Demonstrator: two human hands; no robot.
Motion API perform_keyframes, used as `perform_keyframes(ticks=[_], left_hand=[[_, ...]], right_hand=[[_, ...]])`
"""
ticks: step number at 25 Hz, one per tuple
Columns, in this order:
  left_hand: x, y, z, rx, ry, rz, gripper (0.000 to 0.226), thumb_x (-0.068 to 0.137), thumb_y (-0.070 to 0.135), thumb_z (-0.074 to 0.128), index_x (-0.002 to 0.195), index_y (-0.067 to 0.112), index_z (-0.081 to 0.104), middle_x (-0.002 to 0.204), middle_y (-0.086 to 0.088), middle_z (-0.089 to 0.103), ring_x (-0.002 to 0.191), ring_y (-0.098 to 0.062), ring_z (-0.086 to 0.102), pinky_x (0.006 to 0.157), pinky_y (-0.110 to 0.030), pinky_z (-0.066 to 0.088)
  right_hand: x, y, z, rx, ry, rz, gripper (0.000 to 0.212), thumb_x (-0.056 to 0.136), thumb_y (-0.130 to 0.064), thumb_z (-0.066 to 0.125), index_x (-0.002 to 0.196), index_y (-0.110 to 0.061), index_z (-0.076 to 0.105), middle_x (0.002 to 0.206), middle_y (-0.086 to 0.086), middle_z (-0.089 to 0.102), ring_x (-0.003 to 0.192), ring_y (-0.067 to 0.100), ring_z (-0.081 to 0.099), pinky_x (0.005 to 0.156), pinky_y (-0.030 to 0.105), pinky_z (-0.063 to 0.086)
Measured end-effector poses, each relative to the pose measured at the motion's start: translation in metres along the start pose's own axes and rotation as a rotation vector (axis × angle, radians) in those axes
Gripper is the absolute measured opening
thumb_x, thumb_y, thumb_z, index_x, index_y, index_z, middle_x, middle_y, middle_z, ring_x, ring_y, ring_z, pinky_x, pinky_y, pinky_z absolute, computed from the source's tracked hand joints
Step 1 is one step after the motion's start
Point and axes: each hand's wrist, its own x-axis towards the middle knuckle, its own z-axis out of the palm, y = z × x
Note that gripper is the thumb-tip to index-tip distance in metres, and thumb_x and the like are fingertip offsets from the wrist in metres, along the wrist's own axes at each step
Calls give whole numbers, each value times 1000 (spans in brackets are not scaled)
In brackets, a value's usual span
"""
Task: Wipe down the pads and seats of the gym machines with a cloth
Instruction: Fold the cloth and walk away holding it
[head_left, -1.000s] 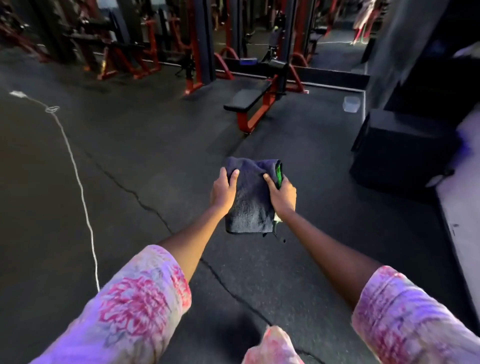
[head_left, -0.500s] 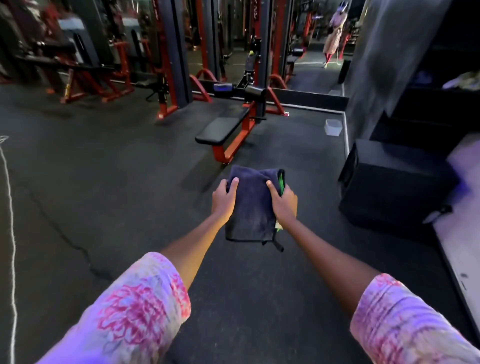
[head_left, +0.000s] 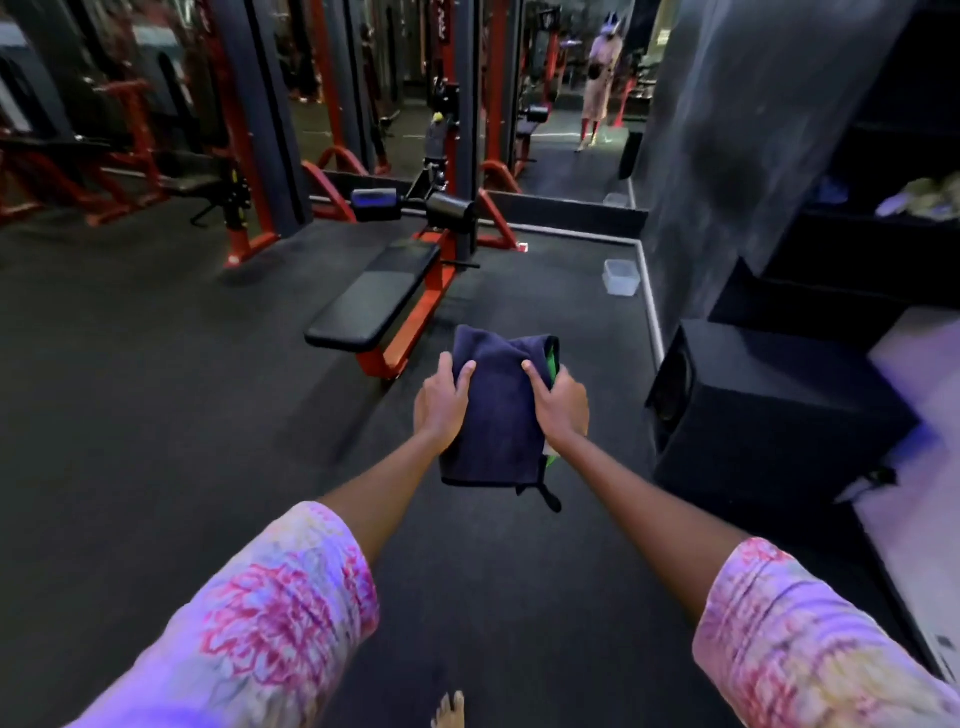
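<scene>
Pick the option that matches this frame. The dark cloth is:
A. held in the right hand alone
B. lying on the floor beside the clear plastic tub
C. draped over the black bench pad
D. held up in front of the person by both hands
D: the left hand and right hand each grip a side of the dark cloth, which hangs short of the bench pad.

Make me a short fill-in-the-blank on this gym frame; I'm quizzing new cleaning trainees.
1. The dark cloth is held by ____ hands.
2. The bench ahead has a black pad on a ____ frame.
3. A clear plastic tub sits on the ____ near the wall.

Missing words: both; red; floor
</scene>
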Motion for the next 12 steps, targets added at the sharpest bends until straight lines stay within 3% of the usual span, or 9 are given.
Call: perform_keyframes(ticks=[5, 12], left_hand=[[151, 26, 50, -23, -53, 34, 27, 99, 38, 38, 89, 14, 35, 84, -12, 59, 87, -37, 58, 63, -33, 31], [339, 35, 153, -65, -98, 70, 31, 99, 35, 39, 99, 4, 43, 94, -22, 62, 88, -40, 57, 63, -33, 31]], right_hand=[[155, -9, 22, -6, 87, 30, 51, 89, -54, 51, 97, -4, 59, 98, 21, 66, 95, 39, 60, 74, 40, 47], [353, 15, 58, 16, 127, 60, 51, 87, -58, 52, 82, -7, 54, 87, 18, 66, 85, 37, 61, 71, 41, 49]])
